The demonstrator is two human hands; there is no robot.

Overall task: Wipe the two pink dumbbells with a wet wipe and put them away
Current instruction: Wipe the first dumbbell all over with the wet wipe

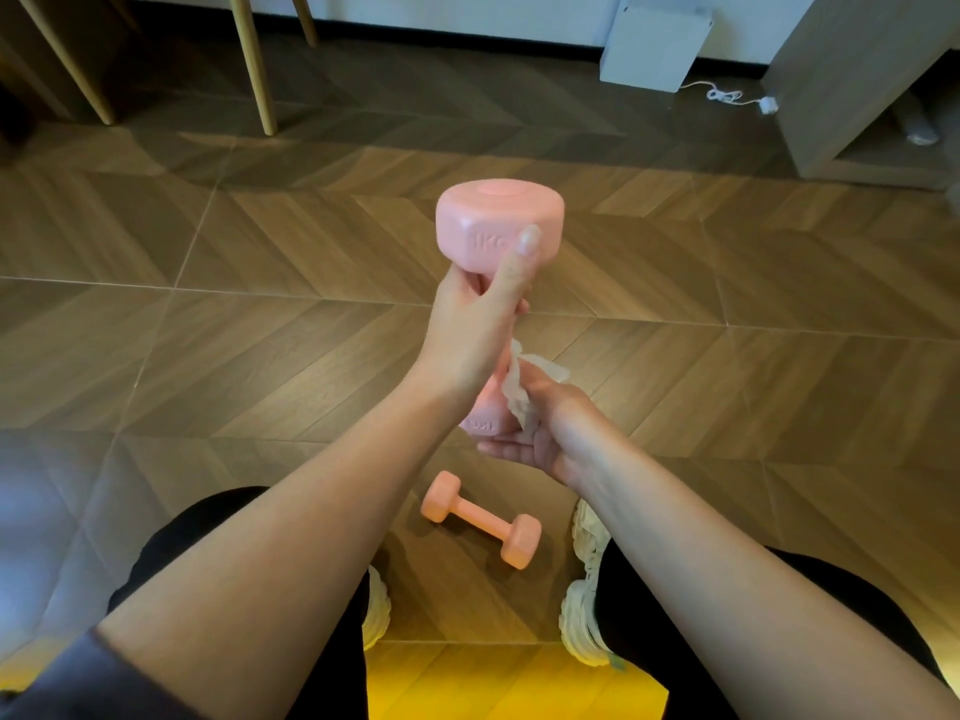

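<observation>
A pink dumbbell (498, 220) stands upright in the air in front of me. My left hand (475, 324) grips its handle, thumb up against the top head. My right hand (535, 433) cups the lower head from below and holds a crumpled white wet wipe (517, 394) against it. The lower head is mostly hidden behind my hands. A second pink dumbbell (480, 519) lies on the wooden floor between my feet.
White shoes (584, 605) flank the floor dumbbell. Wooden chair legs (254, 65) stand at the back left. A white box (654, 41) with a cable sits at the back wall, and a grey cabinet (857, 80) stands at the right.
</observation>
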